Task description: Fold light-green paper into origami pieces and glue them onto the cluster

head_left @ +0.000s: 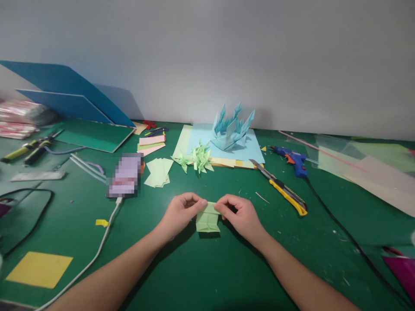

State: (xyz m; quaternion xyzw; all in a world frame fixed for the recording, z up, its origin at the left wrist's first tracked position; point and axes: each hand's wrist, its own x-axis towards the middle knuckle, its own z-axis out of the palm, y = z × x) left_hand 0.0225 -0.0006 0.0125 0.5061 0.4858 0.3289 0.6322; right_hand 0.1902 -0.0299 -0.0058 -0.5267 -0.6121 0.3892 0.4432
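A small folded light-green paper piece [207, 220] lies on the green cutting mat [207, 268] in front of me. My left hand [180, 214] pinches its upper left edge with fingers curled. My right hand [241, 214] pinches the upper right edge the same way. Both hands are closed on the paper.
Folded green paper flowers [197, 159] and a stack of green squares [158, 172] lie behind. A blue paper crown shape [231, 127] sits on a light-blue sheet. A yellow utility knife [283, 190], blue glue gun [293, 160], a phone [126, 175] with a white cable, pliers [27, 149] and a yellow paper square [39, 270] lie around.
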